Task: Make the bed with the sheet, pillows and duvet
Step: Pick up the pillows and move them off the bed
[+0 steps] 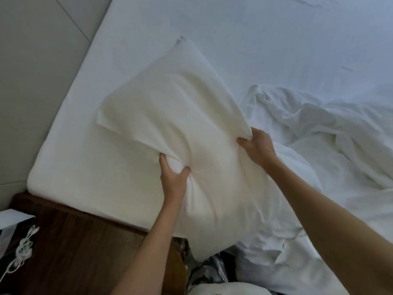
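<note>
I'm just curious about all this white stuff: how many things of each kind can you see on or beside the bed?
Pillows: 1, the pillow gripped by the left hand and right hand
Crumpled duvet: 1
Fitted sheet on the mattress: 1
White cable on the wooden side table: 1
Total: 4

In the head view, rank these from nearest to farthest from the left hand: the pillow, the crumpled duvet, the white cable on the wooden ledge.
1. Pillow: gripped by the left hand itself, over the bed's corner.
2. Crumpled duvet: to the right, beyond the right hand.
3. White cable: far lower left, on the wooden ledge.
</note>
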{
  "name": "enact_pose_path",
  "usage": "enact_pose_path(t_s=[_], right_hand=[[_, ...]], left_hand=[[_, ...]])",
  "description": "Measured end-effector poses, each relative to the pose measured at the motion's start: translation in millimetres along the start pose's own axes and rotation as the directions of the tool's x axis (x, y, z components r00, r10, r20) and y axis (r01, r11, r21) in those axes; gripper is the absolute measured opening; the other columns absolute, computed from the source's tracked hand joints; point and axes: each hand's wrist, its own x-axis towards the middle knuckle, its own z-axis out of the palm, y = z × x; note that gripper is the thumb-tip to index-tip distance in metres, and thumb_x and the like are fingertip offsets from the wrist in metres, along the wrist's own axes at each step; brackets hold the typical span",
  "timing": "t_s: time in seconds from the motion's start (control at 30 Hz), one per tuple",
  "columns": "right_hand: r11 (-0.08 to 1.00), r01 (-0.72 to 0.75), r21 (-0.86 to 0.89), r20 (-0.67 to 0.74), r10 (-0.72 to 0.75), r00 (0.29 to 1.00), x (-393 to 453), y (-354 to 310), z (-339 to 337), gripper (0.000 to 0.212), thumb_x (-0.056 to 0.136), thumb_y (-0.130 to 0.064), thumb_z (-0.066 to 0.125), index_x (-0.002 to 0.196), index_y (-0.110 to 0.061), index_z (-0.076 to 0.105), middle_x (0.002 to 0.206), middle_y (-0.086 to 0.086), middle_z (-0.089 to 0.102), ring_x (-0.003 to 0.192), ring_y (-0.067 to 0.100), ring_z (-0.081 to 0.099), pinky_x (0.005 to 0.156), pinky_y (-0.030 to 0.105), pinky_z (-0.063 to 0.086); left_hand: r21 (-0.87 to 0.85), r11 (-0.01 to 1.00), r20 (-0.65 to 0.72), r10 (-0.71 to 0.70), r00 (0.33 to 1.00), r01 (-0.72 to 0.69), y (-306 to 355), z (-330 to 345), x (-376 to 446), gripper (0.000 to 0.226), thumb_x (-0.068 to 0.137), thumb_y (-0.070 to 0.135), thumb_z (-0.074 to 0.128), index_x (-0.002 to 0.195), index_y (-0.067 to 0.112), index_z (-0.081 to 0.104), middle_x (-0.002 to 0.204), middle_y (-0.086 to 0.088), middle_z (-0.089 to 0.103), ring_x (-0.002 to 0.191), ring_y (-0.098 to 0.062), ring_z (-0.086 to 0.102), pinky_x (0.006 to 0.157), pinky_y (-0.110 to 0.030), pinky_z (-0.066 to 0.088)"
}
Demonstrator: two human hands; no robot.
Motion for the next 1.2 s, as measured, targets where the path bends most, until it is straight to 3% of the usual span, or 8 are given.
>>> enact_pose_path(t_s=[0.13,0.47,0.6,0.7,0.8,0.97,1.03,1.2], right_hand=[[0.971,-0.093,0.222,-0.051,0.107,0.993,-78.8,12.4,-28.0,0.020,0.084,-0.022,0.064,0.066,-0.017,0.057,0.058,-0.001,0.054,0.059,0.022,0.054,0.053,0.028,0.035],[0.746,-0.111,0.656,-0.301,0.393,0.869,-333.2,179.2,-126.6,0.025,0.068,-0.034,0.062,0.072,-0.009,0.065,0.060,-0.001,0.056,0.054,0.015,0.052,0.053,0.027,0.039],[0.665,-0.049,0.746,-0.413,0.519,0.748,-446.9,270.5,-161.6,0.019,0.082,-0.018,0.072,0.076,-0.002,0.065,0.065,0.003,0.058,0.062,0.020,0.056,0.058,0.030,0.042],[0.619,-0.003,0.785,-0.469,0.598,0.650,-526.9,335.7,-177.8,0.013,0.084,-0.013,0.071,0.081,-0.001,0.067,0.077,0.017,0.068,0.071,0.026,0.062,0.066,0.037,0.051],[0.555,0.037,0.831,-0.485,0.690,0.537,-598.4,389.2,-186.7,0.004,0.085,-0.011,0.071,0.087,-0.011,0.068,0.077,0.001,0.068,0.073,0.019,0.064,0.061,0.026,0.051],[0.413,0.101,0.905,-0.422,0.845,0.328,-695.9,462.3,-178.2,0.005,0.084,-0.012,0.071,0.087,-0.014,0.068,0.074,-0.014,0.065,0.062,-0.004,0.061,0.049,0.005,0.041],[0.383,0.116,0.916,-0.400,0.882,0.247,-727.5,483.9,-173.4,0.008,0.085,-0.014,0.071,0.084,-0.019,0.065,0.074,-0.015,0.064,0.061,-0.005,0.062,0.048,0.005,0.042],[0.282,0.140,0.949,-0.290,0.956,0.045,-786.9,535.4,-166.3,0.010,0.086,-0.021,0.071,0.090,-0.019,0.062,0.079,-0.013,0.063,0.071,0.002,0.060,0.055,0.014,0.044]], left_hand=[[0.061,0.986,0.010,0.158,0.987,-0.158,28.2,-32.7,-54.4,0.086,0.079,0.000,0.071,0.151,0.019,0.028,0.142,0.008,0.040,0.120,0.007,0.035,0.090,0.007,0.022],[-0.003,0.860,0.336,0.482,0.809,-0.510,52.5,30.6,-283.9,0.083,0.081,0.008,0.067,0.152,0.026,0.026,0.141,0.022,0.035,0.120,0.016,0.035,0.089,0.007,0.027],[-0.083,0.797,0.495,0.554,0.669,-0.598,41.3,82.3,-394.2,0.084,0.075,0.020,0.065,0.150,0.031,0.028,0.135,0.043,0.032,0.123,0.025,0.032,0.096,0.003,0.026],[-0.111,0.736,0.598,0.586,0.547,-0.668,26.3,123.2,-472.2,0.083,0.073,0.019,0.066,0.148,0.027,0.030,0.137,0.036,0.034,0.124,0.025,0.031,0.099,0.002,0.025],[-0.139,0.689,0.700,0.577,0.422,-0.711,12.5,168.2,-541.0,0.083,0.073,0.018,0.068,0.147,0.022,0.032,0.141,0.022,0.037,0.127,0.017,0.033,0.102,0.000,0.025],[-0.166,0.648,0.850,0.476,0.225,-0.743,-16.2,235.2,-631.1,0.082,0.074,0.017,0.071,0.147,0.018,0.034,0.144,0.007,0.041,0.128,-0.001,0.041,0.103,-0.007,0.033],[-0.164,0.646,0.894,0.417,0.165,-0.746,-30.8,261.0,-662.0,0.082,0.074,0.022,0.069,0.148,0.016,0.034,0.145,0.005,0.043,0.128,-0.005,0.044,0.105,-0.016,0.036],[-0.197,0.596,0.954,0.298,-0.013,-0.778,-62.3,325.2,-733.3,0.080,0.074,0.028,0.068,0.147,0.019,0.036,0.142,0.013,0.042,0.125,0.003,0.043,0.095,0.000,0.033]])
